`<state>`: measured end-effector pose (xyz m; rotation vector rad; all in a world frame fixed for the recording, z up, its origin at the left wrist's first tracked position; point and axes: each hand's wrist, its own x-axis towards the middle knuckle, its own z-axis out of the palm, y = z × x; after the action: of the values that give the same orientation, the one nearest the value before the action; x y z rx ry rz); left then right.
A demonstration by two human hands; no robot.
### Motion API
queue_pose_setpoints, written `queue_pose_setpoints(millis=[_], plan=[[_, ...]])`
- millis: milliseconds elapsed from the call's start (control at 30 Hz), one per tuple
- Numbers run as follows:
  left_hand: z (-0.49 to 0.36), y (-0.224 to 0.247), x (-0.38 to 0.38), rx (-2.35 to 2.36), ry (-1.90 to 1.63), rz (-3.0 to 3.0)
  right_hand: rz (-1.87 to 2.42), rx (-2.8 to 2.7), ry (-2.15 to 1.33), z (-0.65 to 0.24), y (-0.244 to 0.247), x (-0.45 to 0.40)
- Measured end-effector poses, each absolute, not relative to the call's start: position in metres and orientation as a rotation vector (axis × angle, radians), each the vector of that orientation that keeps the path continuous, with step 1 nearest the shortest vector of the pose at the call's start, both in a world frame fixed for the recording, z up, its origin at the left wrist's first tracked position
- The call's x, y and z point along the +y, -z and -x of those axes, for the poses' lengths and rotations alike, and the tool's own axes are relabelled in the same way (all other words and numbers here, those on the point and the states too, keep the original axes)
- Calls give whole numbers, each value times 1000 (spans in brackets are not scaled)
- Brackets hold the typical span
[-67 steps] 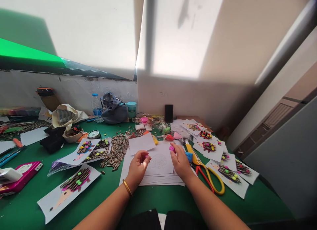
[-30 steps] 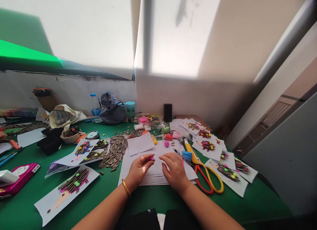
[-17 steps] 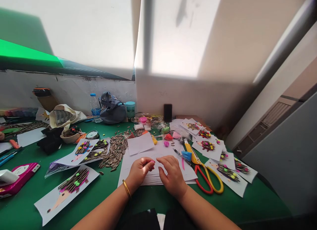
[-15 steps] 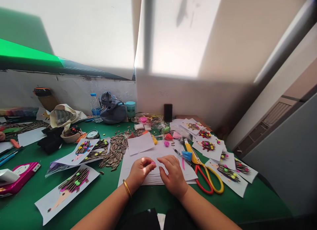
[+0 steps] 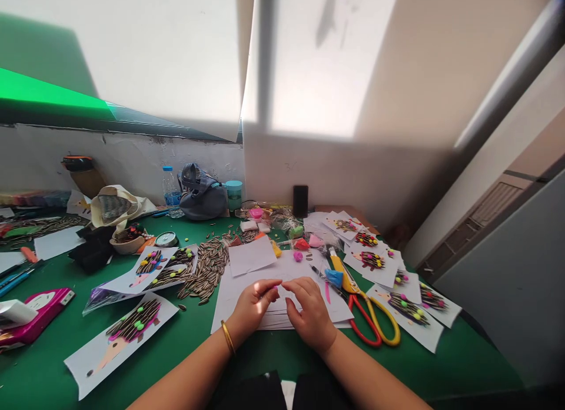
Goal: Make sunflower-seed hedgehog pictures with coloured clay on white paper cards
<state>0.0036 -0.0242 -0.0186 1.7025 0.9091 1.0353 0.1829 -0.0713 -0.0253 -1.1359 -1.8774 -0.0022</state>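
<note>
My left hand point(image 5: 253, 306), with a gold bangle at its wrist, pinches a small bit of pink clay point(image 5: 276, 289) between thumb and fingertips. Close beside it, my right hand point(image 5: 308, 312) is curved with thumb and fingers apart; its fingertips almost meet the left ones, and nothing shows in it. Both hands are over a stack of white paper point(image 5: 282, 323). On the paper beyond them sit a bright pink clay ball point(image 5: 297, 256) and a blue clay lump point(image 5: 334, 277). A smaller white sheet point(image 5: 251, 257) lies on top of the stack.
Scissors point(image 5: 359, 292) with red and yellow handles lie right of the paper. Hedgehog cards point(image 5: 408, 307) overlap at the right; another hedgehog card point(image 5: 121, 345) lies at the left. Sunflower seeds point(image 5: 207, 269) are heaped left of the paper. A phone point(image 5: 300, 201) stands against the wall.
The fingertips of my two hands have come a little closer together. The pink clay stays in my left hand, now partly hidden by the fingers.
</note>
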Motion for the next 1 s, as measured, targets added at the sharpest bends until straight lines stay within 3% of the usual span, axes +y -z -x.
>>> queue_pose_setpoints(millis=[200,467,1000], plan=[[1,19,-21,1065,-1050,-1714,1113,-1878,-31,-183,25,-72],[-3,23,-22,913,-1139,-1802,1115,-1881,-49,-183,26,-72],[-2,22,-24,1003,-957,-1717,1089,-1875,-49,-182,26,-71]])
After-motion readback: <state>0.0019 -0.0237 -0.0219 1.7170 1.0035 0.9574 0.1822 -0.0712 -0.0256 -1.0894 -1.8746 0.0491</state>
